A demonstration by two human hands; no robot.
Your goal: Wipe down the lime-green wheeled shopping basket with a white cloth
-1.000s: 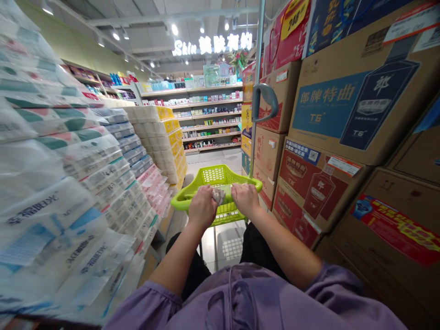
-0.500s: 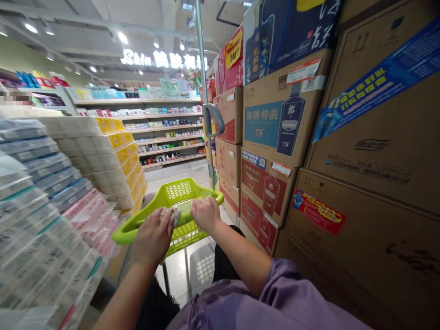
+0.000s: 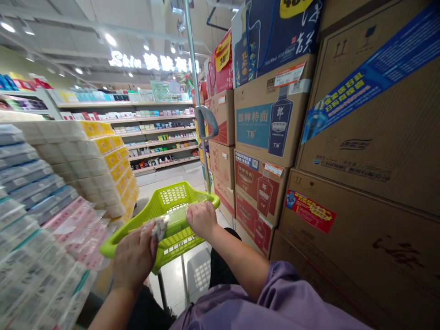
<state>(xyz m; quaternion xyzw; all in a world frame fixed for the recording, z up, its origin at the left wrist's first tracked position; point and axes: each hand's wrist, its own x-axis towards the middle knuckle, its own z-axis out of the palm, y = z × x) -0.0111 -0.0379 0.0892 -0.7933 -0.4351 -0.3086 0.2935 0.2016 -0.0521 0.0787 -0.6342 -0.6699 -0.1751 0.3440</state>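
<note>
A lime-green shopping cart with a lattice basket stands in front of me, turned at an angle. My left hand is closed over the left part of its handle. A crumpled whitish wad, like tissue or cloth, pokes out between that hand and the bar; I cannot make out its exact kind. My right hand wraps around the handle farther right, fingers curled over it. Between the hands a clear sleeve covers the bar. What I see of the basket holds no goods.
Stacked cartons rise close on the right. A metal pole with a grey loop handle stands before them. Tissue packs are piled on the left, pink bundles nearer. Shelves of small boxes line the back.
My view has swung right, so shelves, pole and cartons have shifted left. The cart now sits lower left and angled. Both hands have stayed on its handle.
</note>
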